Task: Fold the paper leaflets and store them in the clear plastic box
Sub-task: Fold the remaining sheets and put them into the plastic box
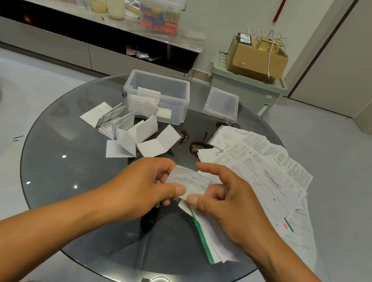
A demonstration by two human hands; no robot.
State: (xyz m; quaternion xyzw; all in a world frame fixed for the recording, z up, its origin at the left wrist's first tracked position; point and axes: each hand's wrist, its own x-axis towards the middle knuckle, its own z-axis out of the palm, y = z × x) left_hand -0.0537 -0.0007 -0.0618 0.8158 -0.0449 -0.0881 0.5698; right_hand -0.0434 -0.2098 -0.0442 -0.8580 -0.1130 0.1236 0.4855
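**Folding step in hand: one leaflet mid-crease above the table**

Forearms enter from the bottom edge, nearest my view, and meet over the round glass table [58, 169].

- Left hand [149, 183]: thumb and curled fingers pinch the left edge of a small leaflet [188, 180].
- Right hand [224, 200]: thumb and forefinger pinch the same leaflet on its right edge. It is held between both hands, just above the table and already folded small.
- Unfolded leaflets [270, 169]: a loose fan of printed sheets on the right of the table, partly under my right hand.
- Folded leaflets [132, 132]: a cluster lying in front of the box, not yet stored.
- Clear plastic box [160, 83]: open at the far side of the table, with a few folded papers inside.
- Lid [221, 103]: lies just beside the box, to its right.

Step, as I judge it: pressing a last crease into the held leaflet. Much remains, given the unfolded pile.

Next move calls for: firming the crease, then carrying the leaflet forward over the folded cluster and dropping it into the box, or setting it with the others.
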